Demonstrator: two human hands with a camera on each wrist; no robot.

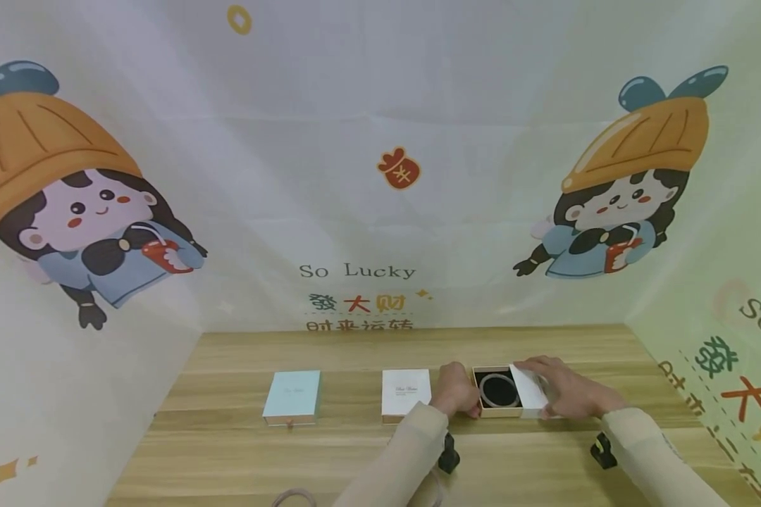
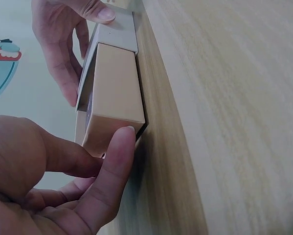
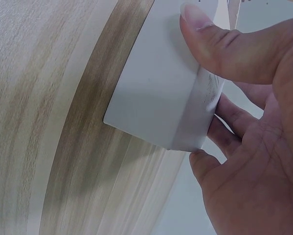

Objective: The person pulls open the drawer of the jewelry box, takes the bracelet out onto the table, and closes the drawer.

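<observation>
A slide-out gift box stands partly open at the right of the table. Its cream drawer [image 1: 499, 414] [image 2: 118, 83] sticks out leftward from the white sleeve [image 1: 530, 391] [image 3: 146, 78]. Inside, a round bangle [image 1: 500, 406] lies on black padding [image 1: 499, 389]. My left hand [image 1: 454, 389] pinches at the drawer's outer end with thumb and fingers; what lies between the fingertips is hidden. On the sleeve, my right hand [image 1: 571, 389] [image 3: 249, 112] grips across the top, thumb on the near side and fingers on the far side.
A white box [image 1: 406, 387] with printed lettering stands just left of my left hand. Farther left is a light blue box [image 1: 294, 394]. A pinkish cord loop [image 1: 294, 491] shows at the bottom edge. Printed cloth walls [image 1: 469, 282] border the wooden table [image 1: 349, 352].
</observation>
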